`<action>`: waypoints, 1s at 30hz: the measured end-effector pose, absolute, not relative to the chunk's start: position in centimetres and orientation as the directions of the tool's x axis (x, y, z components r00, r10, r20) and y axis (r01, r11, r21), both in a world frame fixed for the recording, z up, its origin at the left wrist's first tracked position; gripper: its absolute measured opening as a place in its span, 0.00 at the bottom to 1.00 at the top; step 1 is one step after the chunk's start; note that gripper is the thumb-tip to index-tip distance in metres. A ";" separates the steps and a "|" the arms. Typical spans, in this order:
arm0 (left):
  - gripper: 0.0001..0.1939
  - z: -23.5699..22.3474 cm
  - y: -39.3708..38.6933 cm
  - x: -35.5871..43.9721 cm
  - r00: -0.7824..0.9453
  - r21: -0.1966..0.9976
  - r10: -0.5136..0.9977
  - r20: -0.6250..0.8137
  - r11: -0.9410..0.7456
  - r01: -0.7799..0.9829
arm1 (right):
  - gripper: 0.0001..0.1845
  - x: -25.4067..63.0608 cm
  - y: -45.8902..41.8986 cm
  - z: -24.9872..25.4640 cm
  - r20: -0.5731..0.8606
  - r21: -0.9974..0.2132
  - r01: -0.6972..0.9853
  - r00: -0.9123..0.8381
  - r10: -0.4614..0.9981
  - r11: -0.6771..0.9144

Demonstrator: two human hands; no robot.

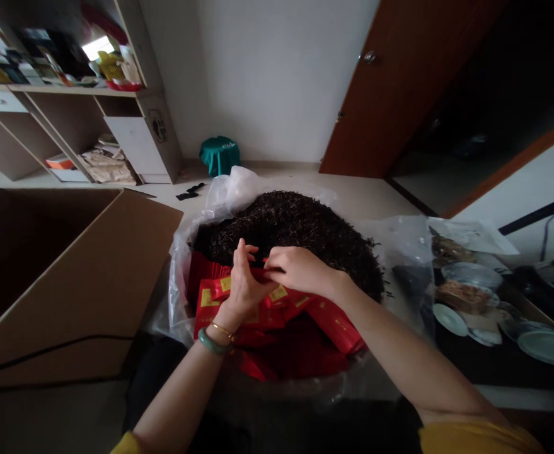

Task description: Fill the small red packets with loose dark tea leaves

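A large heap of dark, thin, twisted dried leaves, looking like loose tea (295, 221), fills the far part of a clear plastic bag (179, 296). Many red packets with gold print (336, 325) lie in the near part, against the heap. Above them, my left hand (243, 284) grips a red packet (260, 274), mostly hidden behind the fingers. My right hand (298, 268) is closed at the same packet's upper edge, thumb and fingers pinched together. Whether any leaves are between the right fingertips is hidden. A green bangle (213, 342) circles my left wrist.
An open cardboard box (82, 284) stands close on the left. To the right, a dark low table (470, 369) holds dishes and a clear tub (470, 284). A green covered bin (220, 156) stands by the wall, near shelving (163, 139). A brown door (399, 82) is behind.
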State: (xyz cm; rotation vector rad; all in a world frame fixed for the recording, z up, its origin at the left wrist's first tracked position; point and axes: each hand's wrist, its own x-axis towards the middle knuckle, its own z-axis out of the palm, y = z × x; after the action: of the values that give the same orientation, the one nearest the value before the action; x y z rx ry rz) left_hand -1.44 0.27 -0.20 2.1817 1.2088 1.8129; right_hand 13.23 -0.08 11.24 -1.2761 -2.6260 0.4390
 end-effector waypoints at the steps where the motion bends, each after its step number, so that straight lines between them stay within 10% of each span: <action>1: 0.60 0.0 0.2 -1.4 0.003 0.520 0.602 0.798 -0.692 0.501 | 0.07 13.4 0.0 11.2 0.084 -0.355 0.723 -0.607 0.790 0.593; 10: 0.49 2.5 0.1 -1.6 0.128 0.937 0.938 0.322 -0.335 0.098 | 0.07 14.9 0.6 10.8 0.463 -0.489 0.558 -0.485 0.741 0.671; 14: 0.26 3.4 -0.4 -1.3 0.198 0.983 0.965 0.170 -0.180 0.035 | 0.07 15.0 0.7 11.3 0.342 -0.528 0.587 -0.516 0.786 0.615; 19: 0.27 4.1 -0.6 -1.5 0.224 0.987 0.972 0.072 -0.036 -0.158 | 0.01 14.9 0.8 11.0 0.272 -0.685 0.542 -0.430 0.861 0.487; 23: 0.26 3.8 -0.4 -1.6 0.187 0.951 0.982 -0.020 0.076 -0.298 | 0.15 14.7 1.0 9.9 0.186 -0.851 0.432 -0.284 0.941 0.299; 30: 0.23 3.6 -0.7 -1.1 0.114 0.958 0.991 0.064 -0.029 -0.285 | 0.17 14.5 0.7 8.8 0.206 -0.935 0.266 -0.132 0.970 0.235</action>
State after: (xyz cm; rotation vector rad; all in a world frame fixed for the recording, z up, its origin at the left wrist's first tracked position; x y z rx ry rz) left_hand -1.07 -0.68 3.63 1.0843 0.8867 1.2749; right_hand 14.50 0.66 8.81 -1.1860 -1.5900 0.9642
